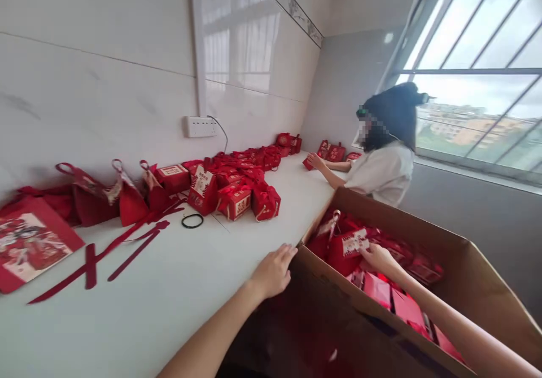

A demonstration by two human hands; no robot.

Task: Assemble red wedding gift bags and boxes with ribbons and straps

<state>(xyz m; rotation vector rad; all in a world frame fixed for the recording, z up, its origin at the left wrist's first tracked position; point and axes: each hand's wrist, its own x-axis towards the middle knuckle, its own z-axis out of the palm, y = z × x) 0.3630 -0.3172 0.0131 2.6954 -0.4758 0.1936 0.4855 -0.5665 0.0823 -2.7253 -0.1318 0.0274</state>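
Note:
My right hand [378, 258] reaches into a large cardboard carton [478, 276], its fingers pinched on the pale printed top of a red gift box [344, 253]. Other red boxes [406, 310] fill the carton around it. Over at the table's edge, my left hand [273, 271] rests by the carton's near corner, fingers stretched out and holding nothing. Whether it also touches the carton's rim I cannot tell.
On the white table [178, 316] stand many red gift boxes [237, 200] along the wall, with red ribbons [138, 251], a black ring-shaped band [192, 220] and a red printed bag [36, 242]. A co-worker [385, 152] handles a red box at the far end.

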